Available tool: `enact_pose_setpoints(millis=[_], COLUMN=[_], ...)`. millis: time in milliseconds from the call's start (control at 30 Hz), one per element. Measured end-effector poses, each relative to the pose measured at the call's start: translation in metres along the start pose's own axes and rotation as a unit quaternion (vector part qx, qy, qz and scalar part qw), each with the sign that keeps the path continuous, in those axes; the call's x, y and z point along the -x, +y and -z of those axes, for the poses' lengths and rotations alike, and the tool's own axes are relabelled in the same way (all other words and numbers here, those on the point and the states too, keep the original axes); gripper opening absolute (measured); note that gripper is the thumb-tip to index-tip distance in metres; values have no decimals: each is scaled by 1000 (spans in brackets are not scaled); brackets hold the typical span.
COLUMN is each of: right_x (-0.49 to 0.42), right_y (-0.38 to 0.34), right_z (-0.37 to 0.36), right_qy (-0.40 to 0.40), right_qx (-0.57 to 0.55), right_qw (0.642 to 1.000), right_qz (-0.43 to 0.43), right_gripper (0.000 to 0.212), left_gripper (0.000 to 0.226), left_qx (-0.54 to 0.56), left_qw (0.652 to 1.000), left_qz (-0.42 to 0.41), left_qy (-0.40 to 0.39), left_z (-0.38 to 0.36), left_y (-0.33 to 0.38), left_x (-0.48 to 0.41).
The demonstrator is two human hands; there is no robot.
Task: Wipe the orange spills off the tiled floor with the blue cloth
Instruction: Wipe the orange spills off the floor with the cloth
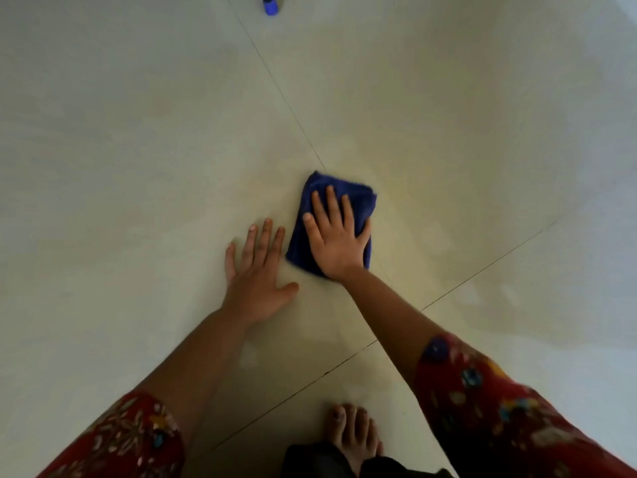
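Pressing 1 cloth (pixel 331 222), 2 hands (pixel 336 241) flat

Bare forearms, bare left hand (pixel 256 270) and right hand (pixel 336 241). Red floral sleeves (pixel 482 398) with blue, yellow and white motifs. Bare foot (pixel 353 432) below dark trouser hem (pixel 317 460).

There is only one view, from a camera on the person's head. It looks steeply down and a little forward at the floor (pixel 138 167), from close above. Both arms enter from the bottom edge, the hands (pixel 336 236) lie near the middle, and one foot (pixel 355 432) shows at the bottom. The wide lens bends the tile lines.
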State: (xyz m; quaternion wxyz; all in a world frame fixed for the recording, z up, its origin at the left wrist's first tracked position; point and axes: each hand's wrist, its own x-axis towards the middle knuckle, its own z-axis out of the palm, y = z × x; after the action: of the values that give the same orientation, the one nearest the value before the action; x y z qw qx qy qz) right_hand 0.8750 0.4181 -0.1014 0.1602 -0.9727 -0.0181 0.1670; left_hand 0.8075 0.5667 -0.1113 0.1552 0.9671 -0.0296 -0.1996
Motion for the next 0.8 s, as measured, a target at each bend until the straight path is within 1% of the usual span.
enact_pose_setpoints(millis=[33, 67, 100, 133, 167, 200, 233, 267, 300, 333, 367, 400, 433, 467, 533, 567, 600, 667, 733, 767, 800], right_x=[13, 19, 20, 15, 8, 1, -5, -10, -14, -15, -16, -15, -14, -13, -9, -6, -4, 4, 11, 13, 15], right_y=[-2, 1, 7, 15, 24, 30, 31, 31, 29, 29, 28, 30, 35, 40, 49, 51, 50, 43, 36, 36, 38], right_z=[1, 8, 16, 23, 30, 39, 45, 47, 48, 49, 52, 56, 62, 70, 93, 106, 117, 130, 127, 121, 114], right_qy=[-8, 10, 49, 96, 134, 140, 111, 73, 44, 17, -1, -11, -1, 35, 126, 154, 166, 173, 155, 115, 48], right_qx=[-36, -74, -98, -99, -75, -41, -5, 23, 43, 44, 14, -53, -128, -189, -275, -305, -318, -281, -157, -75, 3], right_qw=[999, 997, 994, 990, 988, 989, 993, 997, 998, 999, 1000, 998, 991, 981, 953, 940, 933, 939, 967, 982, 992], right_qz=[0, -2, -8, -20, -31, -31, -25, -16, -3, 2, -1, -11, -22, -27, -12, 9, 33, 92, 128, 129, 120], right_gripper=[52, 47, 42, 40, 43, 51, 60, 65, 62, 51, 39, 29, 25, 24, 26, 25, 22, 17, 19, 20, 21], left_gripper=[91, 88, 86, 86, 85, 84, 84, 85, 87, 88, 87, 85, 85, 88, 92, 92, 91, 93, 93, 93, 93], left_qx=[8, 16, 23, 27, 28, 24, 20, 19, 18, 18, 18, 18, 19, 21, 22, 20, 18, 19, 18, 15, 9], left_qw=[1000, 1000, 1000, 1000, 999, 1000, 1000, 1000, 1000, 1000, 1000, 1000, 1000, 1000, 1000, 1000, 1000, 1000, 1000, 1000, 1000], left_qz=[-5, -11, -13, -13, -13, -12, -10, -9, -8, -9, -8, -8, -7, -7, -6, -7, -7, -4, -2, -2, -3], left_qy=[2, 4, -1, -9, -11, -9, -9, -8, -4, -5, -7, -12, -18, -19, -18, -16, -15, -17, -18, -18, -18], left_z=[0, 1, 3, 4, 4, 5, 5, 4, 4, 3, 4, 4, 4, 5, 5, 4, 4, 2, 2, 2, 2], left_y=[-2, -2, -3, -3, -2, -2, -1, -2, -3, -3, -2, -2, -2, -1, 1, 1, 1, 1, 0, 0, -1], left_x=[1, 1, 1, 1, 1, 1, 1, 1, 1, 1, 1, 2, 2, 2, 2, 2, 2, 0, -1, -1, 0])
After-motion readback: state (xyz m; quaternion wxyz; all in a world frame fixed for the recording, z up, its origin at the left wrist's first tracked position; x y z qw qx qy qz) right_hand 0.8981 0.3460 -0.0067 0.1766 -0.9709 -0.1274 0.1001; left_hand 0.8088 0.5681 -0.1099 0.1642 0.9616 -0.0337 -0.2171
